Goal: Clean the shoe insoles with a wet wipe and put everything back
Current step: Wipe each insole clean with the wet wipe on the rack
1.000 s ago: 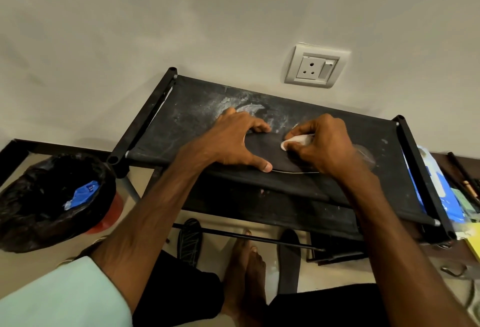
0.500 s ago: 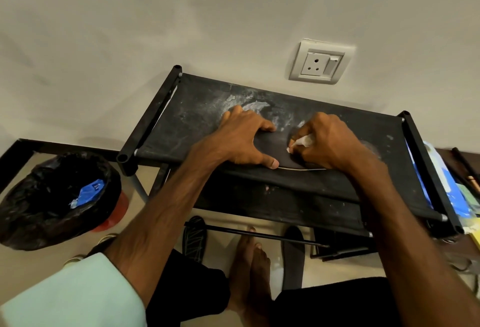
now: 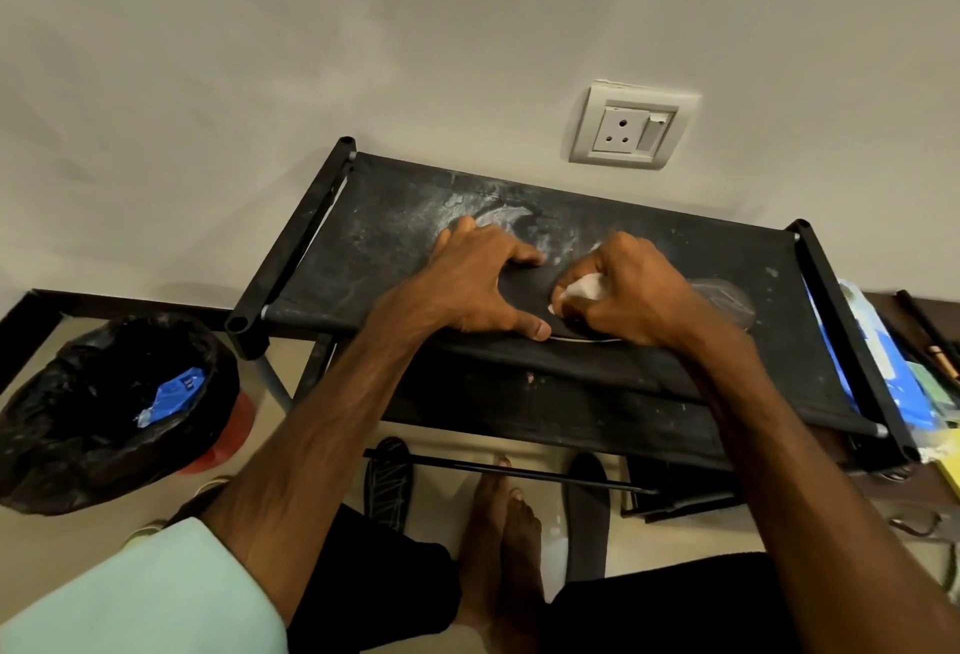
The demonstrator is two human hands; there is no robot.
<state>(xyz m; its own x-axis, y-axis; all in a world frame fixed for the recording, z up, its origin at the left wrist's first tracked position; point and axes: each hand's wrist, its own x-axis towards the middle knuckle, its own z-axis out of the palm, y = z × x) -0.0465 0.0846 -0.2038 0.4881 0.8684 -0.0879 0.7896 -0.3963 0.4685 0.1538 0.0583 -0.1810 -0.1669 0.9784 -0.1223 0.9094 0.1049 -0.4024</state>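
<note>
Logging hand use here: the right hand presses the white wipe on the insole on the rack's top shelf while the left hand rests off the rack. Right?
Not quite. The head view shows the left hand resting on the insole, holding it down; the right hand does grip the white wipe against it on the rack's top shelf.

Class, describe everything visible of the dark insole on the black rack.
The insole is dark, thin and flat, with a pale edge along its near side. It lies on the rack's dusty black fabric shelf. The left hand presses it down; the right hand pinches a white wipe against it. The hands hide much of it.
</note>
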